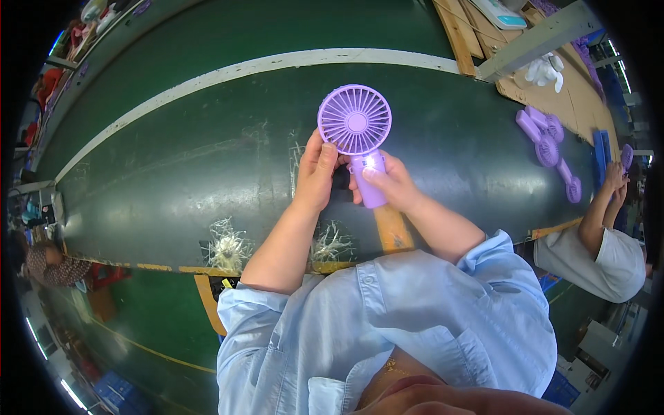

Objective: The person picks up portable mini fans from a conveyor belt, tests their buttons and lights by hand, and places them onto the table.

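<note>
Head view: a purple handheld fan is held upright over the middle of a dark green counter, its round guard at the far end and its handle toward the wearer. The left hand pinches the guard's near-left rim, thumb in front and fingers mostly hidden behind; the right hand is closed around the handle, thumb on its front just below a bright spot of light. To the right, well apart, lie other purple fans; a white glove lies beyond them. For good handling, the right hand should probably bear the weight, while the left steadies the rim lightly, since hard pressure could bend the thin ribs; fingertips are best kept outside the slots.
</note>
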Available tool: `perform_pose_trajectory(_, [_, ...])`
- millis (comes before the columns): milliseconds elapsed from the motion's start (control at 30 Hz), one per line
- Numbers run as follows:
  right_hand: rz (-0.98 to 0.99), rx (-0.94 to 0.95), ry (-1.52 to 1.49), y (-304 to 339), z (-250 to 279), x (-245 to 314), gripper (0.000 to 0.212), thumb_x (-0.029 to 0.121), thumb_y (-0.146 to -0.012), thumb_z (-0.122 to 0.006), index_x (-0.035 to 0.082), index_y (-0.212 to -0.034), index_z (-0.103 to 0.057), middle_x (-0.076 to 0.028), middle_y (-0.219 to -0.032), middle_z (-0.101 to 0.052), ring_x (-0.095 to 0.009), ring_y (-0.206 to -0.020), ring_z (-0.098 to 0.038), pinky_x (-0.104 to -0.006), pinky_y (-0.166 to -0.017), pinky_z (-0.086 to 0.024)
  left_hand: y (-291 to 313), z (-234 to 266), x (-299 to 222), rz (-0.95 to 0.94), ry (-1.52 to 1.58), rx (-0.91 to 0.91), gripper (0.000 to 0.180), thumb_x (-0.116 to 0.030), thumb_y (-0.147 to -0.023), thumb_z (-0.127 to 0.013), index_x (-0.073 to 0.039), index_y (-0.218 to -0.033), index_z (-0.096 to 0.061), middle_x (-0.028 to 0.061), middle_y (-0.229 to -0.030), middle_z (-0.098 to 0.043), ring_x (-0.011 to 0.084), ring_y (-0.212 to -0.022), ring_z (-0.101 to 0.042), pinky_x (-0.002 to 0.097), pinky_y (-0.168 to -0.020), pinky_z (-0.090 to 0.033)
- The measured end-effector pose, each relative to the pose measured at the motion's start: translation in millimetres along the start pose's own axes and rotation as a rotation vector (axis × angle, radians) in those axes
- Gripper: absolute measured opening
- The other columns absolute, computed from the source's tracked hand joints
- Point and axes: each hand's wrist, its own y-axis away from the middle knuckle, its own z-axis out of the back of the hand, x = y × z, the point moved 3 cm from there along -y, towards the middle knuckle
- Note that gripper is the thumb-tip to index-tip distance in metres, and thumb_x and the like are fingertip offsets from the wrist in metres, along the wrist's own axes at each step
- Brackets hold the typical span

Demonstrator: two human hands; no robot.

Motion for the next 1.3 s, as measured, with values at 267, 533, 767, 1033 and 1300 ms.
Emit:
perform_pose_trajectory(267, [-0.016, 0.017, -0.005, -1.0, 1.6, 1.9, 0.026, 0.019, -0.088, -0.053, 0.001, -0.105, -0.047, -0.011, -0.083, -0.059, -0.017, -0.064, -0.062, -0.0276, -0.058, -0.051, -0.4, -1.3, -1.2, 0.003, 0.023, -0.02, 0.049, -0.043, -0.091, -0.046, -0.009, -0.126, -0.039, 0.0059, -0.114, -0.053, 0.0166, -0.1, -0.054, 0.0344, -0.085, -0.044])
perform_pose_trajectory(533, [-0.025, 0.009, -0.007, -0.1, -0.5, 3.1, 0.027, 0.019, -0.088, -0.053, 0.0, -0.106, -0.047, -0.01, -0.083, -0.059, -0.017, -0.065, -0.062, -0.0275, -0.059, -0.051, 0.4, -0.9, -0.9, 0.006, 0.017, -0.015, 0.048, -0.042, -0.092, -0.046, -0.008, -0.125, -0.041, 0.0061, -0.113, -0.054, 0.0164, -0.099, -0.054, 0.034, -0.084, -0.044])
perform_pose_trajectory(767, [-0.008, 0.023, 0.001, -0.6, 1.3, 4.0, 0.028, 0.02, -0.088, -0.053, 0.0, -0.106, -0.047, -0.01, -0.083, -0.059, -0.017, -0.065, -0.062, -0.0274, -0.059, -0.051, -0.8, -1.7, -2.3, 0.014, 0.043, -0.023, 0.048, -0.039, -0.092, -0.047, -0.006, -0.126, -0.04, 0.0061, -0.112, -0.054, 0.0153, -0.098, -0.054, 0.0323, -0.084, -0.045])
perform_pose_trajectory(1033, [-0.037, 0.015, -0.007, -0.7, -0.6, 5.6, 0.028, 0.02, -0.088, -0.054, 0.0, -0.107, -0.048, -0.01, -0.083, -0.059, -0.016, -0.064, -0.062, -0.0268, -0.06, -0.051, -0.8, 2.6, 2.4, 0.019, 0.077, -0.029, 0.049, -0.036, -0.092, -0.049, -0.006, -0.129, -0.039, 0.0058, -0.113, -0.053, 0.0139, -0.098, -0.053, 0.031, -0.084, -0.045])
perform_pose_trajectory(1300, [-0.117, 0.054, -0.177, -1.0, -4.3, -0.2, 0.04, 0.025, -0.088, -0.05, 0.001, -0.119, -0.04, -0.016, -0.097, -0.058, -0.021, -0.076, -0.062, -0.0336, -0.066, -0.053, -4.5, 4.7, -1.2, -0.01, 0.09, -0.201, 0.047, -0.028, -0.095, -0.044, -0.007, -0.134, -0.03, 0.0088, -0.114, -0.053, 0.0157, -0.097, -0.054, 0.0313, -0.082, -0.046])
